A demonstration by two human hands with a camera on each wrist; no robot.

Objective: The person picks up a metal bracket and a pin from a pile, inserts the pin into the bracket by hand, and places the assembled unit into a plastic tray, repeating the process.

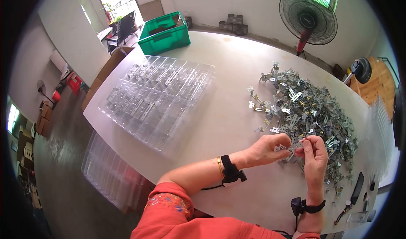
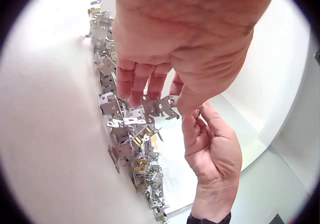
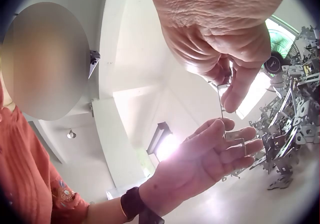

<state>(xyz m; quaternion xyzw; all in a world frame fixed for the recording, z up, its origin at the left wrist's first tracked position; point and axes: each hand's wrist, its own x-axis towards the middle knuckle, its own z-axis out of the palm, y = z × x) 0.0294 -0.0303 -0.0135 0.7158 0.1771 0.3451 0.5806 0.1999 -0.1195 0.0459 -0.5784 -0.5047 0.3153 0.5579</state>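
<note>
Currently in hand: a small silvery metal bracket (image 2: 162, 106) is held up between both hands, above the near part of the pile; whether it is a single piece cannot be told.
Left hand (image 1: 268, 151): the bracket is pinched by thumb and forefinger, while the other fingers are spread a little and loosely bent.
Right hand (image 1: 316, 156): thin metal is gripped narrowly between thumb and bent fingers, close to the left fingertips.
Pile (image 1: 313, 108): many loose metal parts, mostly silvery with some brass-coloured bits, are heaped on the right side of the white table (image 1: 237, 99).
Clear trays (image 1: 156, 99): metal parts are seen in the compartments, set along the left edge of the table.
Green crate (image 1: 167, 40): it is placed at the far left corner, and its contents cannot be made out.
Right edge: upright clear plastic sheets (image 1: 378, 133) are stood beside the pile; a dark flat object (image 1: 357, 188) is laid toward the near right corner.
Beyond the far edge: a black fan (image 1: 308, 21) is seen.
Below the left edge: more clear plastic (image 1: 112, 171) is stacked.
</note>
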